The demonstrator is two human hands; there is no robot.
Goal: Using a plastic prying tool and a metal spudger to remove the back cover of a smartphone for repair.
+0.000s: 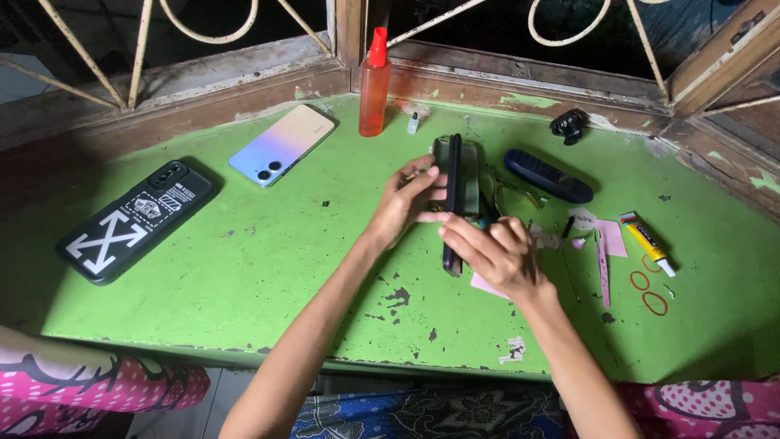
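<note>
Item: dark phone [452, 195], stood on its long edge near the middle of the green surface [268, 268]. My left hand [406, 199] has its fingers pressed on the phone's far half; my right hand [496, 252] has its fingers closed on the near end.

Relative to the phone:
- just behind it, a second dark slab [470, 175], lying flat;
- further behind, an orange spray bottle [374, 81] with red nozzle, upright;
- left and back, a pastel phone [282, 144], face down;
- far left, a black phone case [134, 219] with white cross pattern;
- right, a dark blue remote-like bar [548, 176];
- far right, a glue tube [647, 242] and red rubber rings [648, 293];
- right and near, pink paper scraps [611, 238].
</note>
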